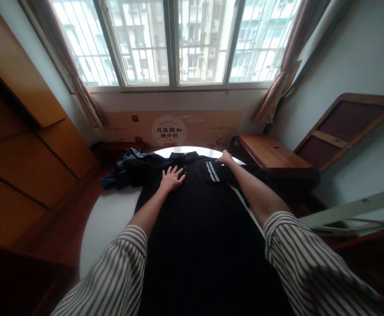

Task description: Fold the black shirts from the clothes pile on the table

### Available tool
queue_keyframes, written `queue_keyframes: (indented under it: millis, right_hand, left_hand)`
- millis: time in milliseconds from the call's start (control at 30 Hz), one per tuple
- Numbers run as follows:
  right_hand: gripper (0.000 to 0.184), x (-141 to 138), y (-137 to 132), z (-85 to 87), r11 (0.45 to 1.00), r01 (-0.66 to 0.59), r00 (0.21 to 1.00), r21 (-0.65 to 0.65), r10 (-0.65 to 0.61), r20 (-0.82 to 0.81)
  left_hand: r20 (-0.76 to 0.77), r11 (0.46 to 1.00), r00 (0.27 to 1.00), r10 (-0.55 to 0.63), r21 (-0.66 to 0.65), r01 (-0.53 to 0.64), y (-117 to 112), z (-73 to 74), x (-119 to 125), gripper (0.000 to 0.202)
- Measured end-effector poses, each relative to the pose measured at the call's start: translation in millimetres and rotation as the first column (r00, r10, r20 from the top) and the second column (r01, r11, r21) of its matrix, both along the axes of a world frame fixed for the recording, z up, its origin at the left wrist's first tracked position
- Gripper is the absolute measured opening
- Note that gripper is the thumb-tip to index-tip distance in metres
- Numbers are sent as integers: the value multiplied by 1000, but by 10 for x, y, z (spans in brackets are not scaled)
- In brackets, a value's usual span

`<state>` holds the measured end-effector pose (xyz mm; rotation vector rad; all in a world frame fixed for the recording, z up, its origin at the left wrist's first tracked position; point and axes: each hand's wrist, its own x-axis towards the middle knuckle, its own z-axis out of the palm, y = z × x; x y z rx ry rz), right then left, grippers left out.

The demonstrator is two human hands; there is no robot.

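Observation:
A black collared shirt (192, 219) lies spread on a round white table (106, 224), its collar toward the window. Two pale stripes cross the right side of its chest. My left hand (172, 179) rests flat on the upper chest near the buttons, fingers spread. At the shirt's right shoulder, close to the table's far edge, my right hand (225, 158) has its fingers closed on the fabric. The shirt's lower part fades into dark shadow near me.
A heap of dark clothes (126, 169) lies at the table's left far edge. Beyond the table, a printed cardboard panel (205, 125) stands under the window. A wooden stand (274, 151) is at the right, with orange-brown cabinets (27, 175) at the left.

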<state>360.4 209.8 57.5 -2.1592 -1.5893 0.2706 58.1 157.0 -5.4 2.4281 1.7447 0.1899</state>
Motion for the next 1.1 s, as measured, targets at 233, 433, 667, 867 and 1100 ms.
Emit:
queue_keyframes:
  millis: [233, 433, 667, 867, 1100]
  right_hand:
    - [57, -76, -78, 55, 1000, -10, 994, 9, 9, 107]
    - [43, -760, -616, 161, 955, -292, 926, 44, 271, 263]
    - [43, -1690, -2569, -224, 370, -929, 356, -8, 899, 256]
    - [75, -1696, -3637, -240, 53, -997, 56, -51, 997, -57]
    - [77, -1705, -3844, -206, -80, -996, -75, -27, 989, -130]
  left_hand:
    - [14, 1000, 1000, -3, 13, 3, 0, -10, -11, 66]
    - [156, 994, 988, 8, 105, -25, 1, -7, 5, 51]
    - [368, 842, 909, 194, 413, -347, -341, 242, -282, 36]
    - [498, 599, 662, 560, 309, -739, -547, 447, -1163, 69]
    - [476, 698, 668, 572, 145, -701, -452, 466, -1497, 50]
